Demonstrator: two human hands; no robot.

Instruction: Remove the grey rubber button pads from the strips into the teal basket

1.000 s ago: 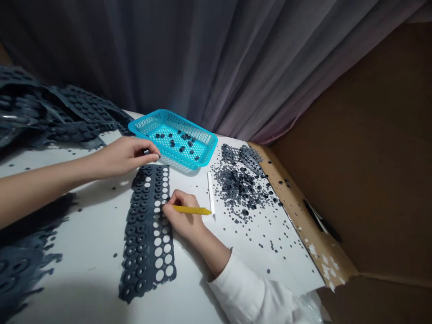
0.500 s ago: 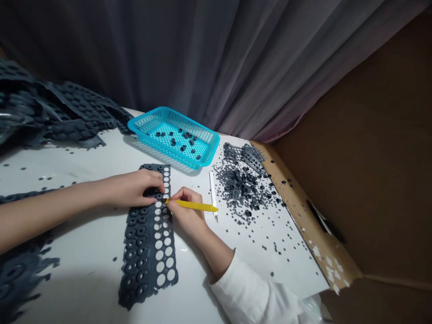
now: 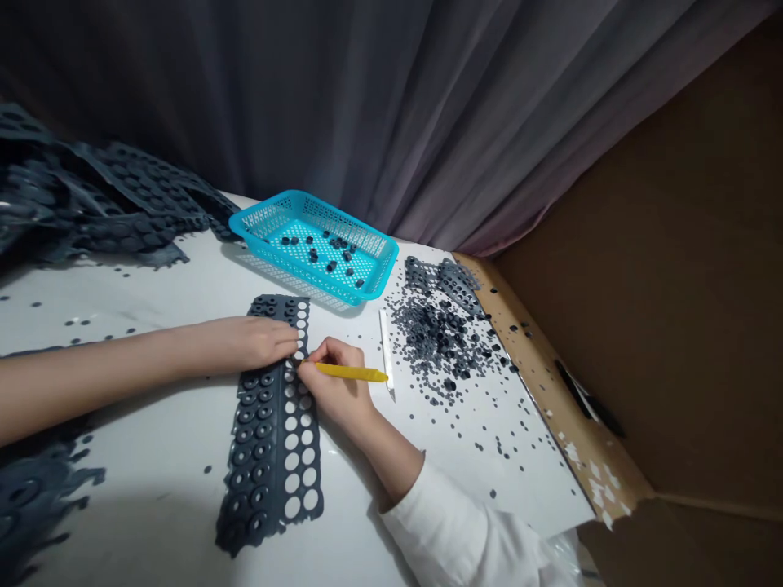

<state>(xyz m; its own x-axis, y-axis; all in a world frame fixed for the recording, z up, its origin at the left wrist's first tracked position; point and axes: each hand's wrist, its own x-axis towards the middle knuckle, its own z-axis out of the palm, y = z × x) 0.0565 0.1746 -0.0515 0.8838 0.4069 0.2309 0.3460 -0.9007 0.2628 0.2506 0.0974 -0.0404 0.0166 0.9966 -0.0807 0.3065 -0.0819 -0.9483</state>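
A strip of dark rubber sheet (image 3: 269,440) lies lengthwise in front of me. Raised rings fill its left side, and round holes run down its right side. My left hand (image 3: 263,341) rests across the strip's upper part, its fingers closed and pressed against it near the holes. In my right hand (image 3: 336,383) is a yellow pen-shaped tool (image 3: 355,372), pinched between thumb and fingers. The tool's tip is at the strip beside my left fingertips, partly hidden by my hand.
Behind the strip stands a turquoise basket (image 3: 311,277) holding several small dark rings. To the right are a white stick-like tool (image 3: 387,350) and a heap of dark bits (image 3: 437,330). More rubber sheets (image 3: 134,196) are piled at the left. A cardboard wall (image 3: 673,285) rises at right.
My left hand has turned over flatter, with its fingers now closed on the strip and the thumb out of sight. The yellow tool has shifted slightly left with my right hand.
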